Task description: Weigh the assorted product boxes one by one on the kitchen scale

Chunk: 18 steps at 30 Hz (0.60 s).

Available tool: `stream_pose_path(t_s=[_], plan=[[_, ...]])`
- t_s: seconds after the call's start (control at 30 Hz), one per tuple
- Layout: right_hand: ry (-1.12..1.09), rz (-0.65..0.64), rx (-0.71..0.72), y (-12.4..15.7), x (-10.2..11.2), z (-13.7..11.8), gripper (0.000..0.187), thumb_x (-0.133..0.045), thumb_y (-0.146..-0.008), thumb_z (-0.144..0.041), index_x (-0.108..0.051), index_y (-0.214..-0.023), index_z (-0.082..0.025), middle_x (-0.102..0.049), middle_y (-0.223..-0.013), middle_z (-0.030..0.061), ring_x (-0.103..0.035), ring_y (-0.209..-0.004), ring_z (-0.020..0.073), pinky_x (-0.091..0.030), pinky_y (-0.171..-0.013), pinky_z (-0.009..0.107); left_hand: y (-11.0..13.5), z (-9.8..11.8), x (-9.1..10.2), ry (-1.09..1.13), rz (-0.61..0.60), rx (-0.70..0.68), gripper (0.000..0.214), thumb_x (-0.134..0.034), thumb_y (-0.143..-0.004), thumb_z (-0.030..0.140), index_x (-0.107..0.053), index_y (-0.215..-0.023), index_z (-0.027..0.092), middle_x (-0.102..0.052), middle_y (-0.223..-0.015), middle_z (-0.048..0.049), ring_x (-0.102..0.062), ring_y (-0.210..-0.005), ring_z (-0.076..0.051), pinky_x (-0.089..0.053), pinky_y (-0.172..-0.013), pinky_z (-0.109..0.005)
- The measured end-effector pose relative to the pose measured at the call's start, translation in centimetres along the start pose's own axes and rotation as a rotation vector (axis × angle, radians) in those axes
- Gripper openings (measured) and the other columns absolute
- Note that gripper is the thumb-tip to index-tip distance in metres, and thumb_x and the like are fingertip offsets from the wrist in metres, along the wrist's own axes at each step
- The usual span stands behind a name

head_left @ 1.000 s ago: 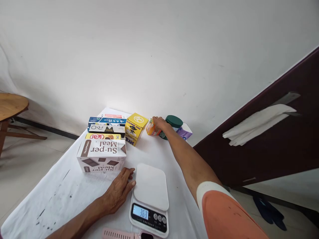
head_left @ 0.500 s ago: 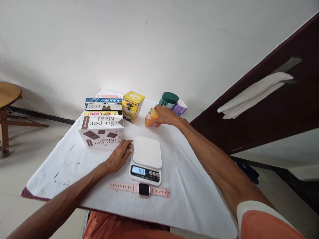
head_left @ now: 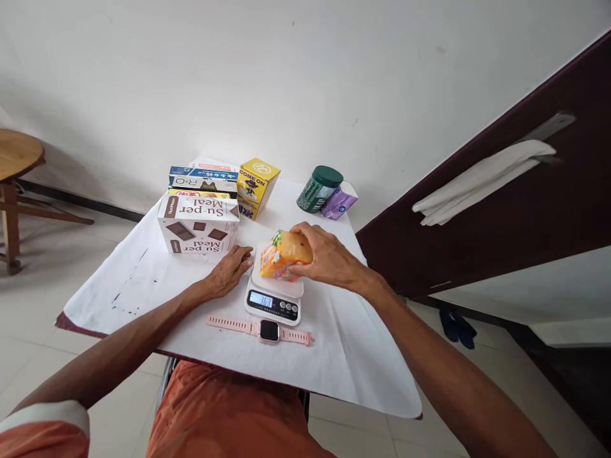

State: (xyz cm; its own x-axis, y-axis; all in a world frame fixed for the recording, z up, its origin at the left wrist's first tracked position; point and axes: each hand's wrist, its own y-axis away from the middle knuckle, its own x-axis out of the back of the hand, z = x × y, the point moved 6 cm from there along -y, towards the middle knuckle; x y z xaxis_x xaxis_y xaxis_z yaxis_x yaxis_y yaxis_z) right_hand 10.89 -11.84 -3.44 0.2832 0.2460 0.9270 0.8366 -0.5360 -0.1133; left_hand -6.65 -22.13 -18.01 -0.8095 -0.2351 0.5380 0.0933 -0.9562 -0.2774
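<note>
Head view: right hand [head_left: 329,256] clasps orange box [head_left: 285,253], left hand [head_left: 226,274] loosely open, empty; I judge weighing needs release onto scale [head_left: 275,300].

Person's left forearm [head_left: 162,315] over near edge of surface [head_left: 338,362], left hand [head_left: 229,273] low, fingers loosely bent; right forearm [head_left: 429,340] over right edge, right hand [head_left: 329,254] gripping, back uppermost.

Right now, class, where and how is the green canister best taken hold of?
Probably around the round side wall of the green canister, just below its lid, coming from the near left. Its cylindrical body suits a wrapping grip, the purple pack crowds its right side, and the yellow box stands apart on the left.
</note>
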Motion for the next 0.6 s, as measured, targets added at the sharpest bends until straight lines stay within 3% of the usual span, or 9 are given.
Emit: stream_pose_path(t_s=[0.17, 0.3, 0.37, 0.43, 0.6], plan=[[-0.062, 0.001, 0.027, 0.0, -0.7, -0.1, 0.063, -0.085, -0.072, -0.031, -0.063, -0.13, -0.028, -0.069, -0.126, 0.0094, -0.064, -0.12, 0.0361, -0.053, -0.106, 0.055, 0.0, -0.1, -0.1, 0.005, 0.0, -0.012, 0.043, -0.039, -0.11, 0.046, -0.055, -0.139, 0.018, -0.064, -0.123, -0.0138, -0.068, -0.114, -0.027, -0.056, -0.106, -0.049], [-0.167, -0.062, -0.069, 0.9, -0.1, 2.1, 0.103, -0.092, -0.067, -0.053, -0.047, -0.157, -0.031, -0.056, -0.153, 0.0128, -0.054, -0.14, 0.0399, -0.049, -0.114, 0.061, 0.0, -0.3, -0.2, 0.009, -0.003, -0.026, 0.043, -0.039, -0.111, 0.046, -0.055, -0.139, 0.018, -0.063, -0.123, -0.0134, -0.068, -0.114, -0.026, -0.056, -0.106, -0.048], [-0.222, -0.07, -0.144, 1.8, 0.2, 3.3, 0.121, -0.092, -0.064, -0.063, -0.034, -0.166, -0.032, -0.05, -0.16, 0.0155, -0.054, -0.141, 0.0406, -0.052, -0.111, 0.063, 0.1, -0.3, -0.2, 0.006, -0.001, -0.03, 0.042, -0.039, -0.111, 0.045, -0.055, -0.139, 0.018, -0.063, -0.123, -0.0133, -0.067, -0.114, -0.026, -0.057, -0.106, -0.048], [-0.288, -0.052, -0.2, 2.6, 0.4, 4.0, 0.123, -0.09, -0.066, -0.065, -0.03, -0.168, -0.033, -0.051, -0.16, 0.0162, -0.054, -0.141, 0.0395, -0.055, -0.108, 0.062, 0.1, -0.3, -0.2, 0.002, 0.001, -0.029, 0.041, -0.039, -0.111, 0.044, -0.055, -0.139, 0.019, -0.063, -0.122, -0.0129, -0.067, -0.114, -0.026, -0.057, -0.106, -0.049], [-0.379, -0.043, -0.261, 2.8, -1.3, 3.6, 0.119, -0.093, -0.061, -0.061, -0.039, -0.161, -0.028, -0.056, -0.154, 0.0174, -0.063, -0.128, 0.0356, -0.062, -0.09, 0.049, 0.1, -0.2, -0.2, -0.01, 0.01, -0.022, 0.038, -0.04, -0.11, 0.039, -0.055, -0.138, 0.018, -0.064, -0.123, -0.013, -0.068, -0.116, -0.026, -0.057, -0.106, -0.048]])
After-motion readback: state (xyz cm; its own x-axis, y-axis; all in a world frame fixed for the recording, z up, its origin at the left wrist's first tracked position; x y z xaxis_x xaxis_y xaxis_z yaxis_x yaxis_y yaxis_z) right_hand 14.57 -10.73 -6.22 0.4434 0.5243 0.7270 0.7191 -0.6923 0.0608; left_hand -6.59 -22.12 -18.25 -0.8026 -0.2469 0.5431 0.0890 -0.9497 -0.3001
